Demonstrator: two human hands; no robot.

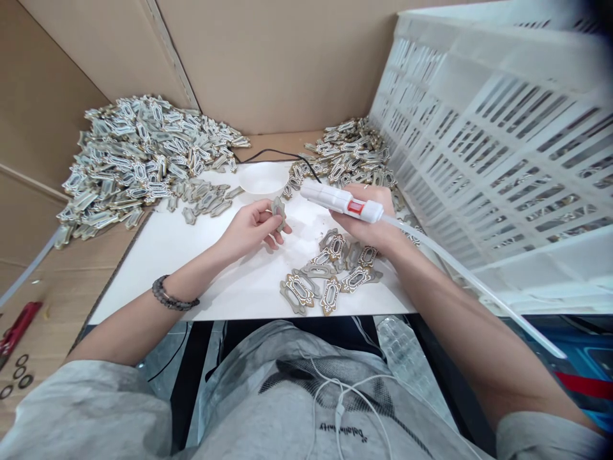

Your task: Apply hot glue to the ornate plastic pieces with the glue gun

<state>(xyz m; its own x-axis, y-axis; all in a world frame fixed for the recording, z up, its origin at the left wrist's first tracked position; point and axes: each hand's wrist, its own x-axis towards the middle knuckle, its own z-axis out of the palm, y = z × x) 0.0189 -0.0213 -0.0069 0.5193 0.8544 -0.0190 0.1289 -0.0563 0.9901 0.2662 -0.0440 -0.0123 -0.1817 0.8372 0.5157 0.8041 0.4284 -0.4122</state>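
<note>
Between the thumb and fingers of my left hand (256, 227) is a small grey ornate plaque (278, 213), held upright above the white board (158, 262). My right hand (371, 220) is closed around a white hot glue gun (330, 197), its nozzle side pointing left towards my left hand. A long translucent glue stick (474, 281) runs out of the gun's back end over my right forearm. Below the gun, a loose group of plaques (330, 291) lies on the board, some patterned side up in gold and white, others grey side up.
A large heap of plaques (138, 153) stands at the back left, a smaller heap (357, 150) at the back right. A white slotted crate (479, 153) rises on the right. A white round dish (264, 179) sits between the heaps, with a black cord (272, 151) behind it.
</note>
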